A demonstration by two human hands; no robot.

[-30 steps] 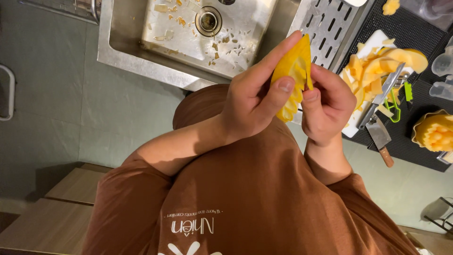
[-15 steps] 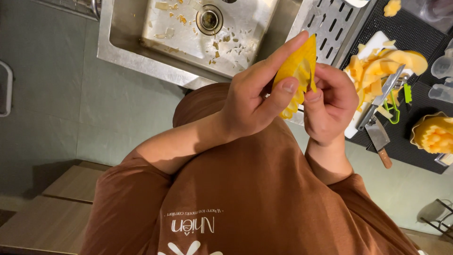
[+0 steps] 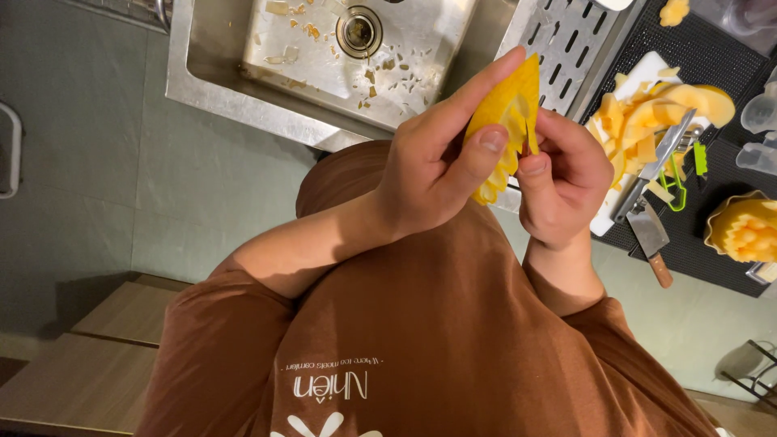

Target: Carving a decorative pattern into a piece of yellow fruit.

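Both hands are raised in front of my brown shirt, just this side of the sink. My left hand (image 3: 433, 166) holds a yellow wedge of fruit (image 3: 506, 109) upright, index finger along its back and thumb pressed on its front. My right hand (image 3: 562, 182) is right beside it, thumb and fingers pinching a thin strip at the wedge's right edge. The lower, scalloped end of the fruit shows between the two thumbs. Whether the right hand also holds a small tool is hidden.
A steel sink (image 3: 227, 89) with scraps around its drain lies ahead. Right of it are a perforated metal tray (image 3: 566, 40) and a black mat carrying a white board (image 3: 639, 73) piled with yellow slices, a knife (image 3: 655, 166), a wooden-handled cleaver (image 3: 651, 243) and a cup of cut fruit (image 3: 745, 231).
The fruit wedge has tilted slightly more upright and my right thumb has shifted along its edge. The hands stay in the same place.
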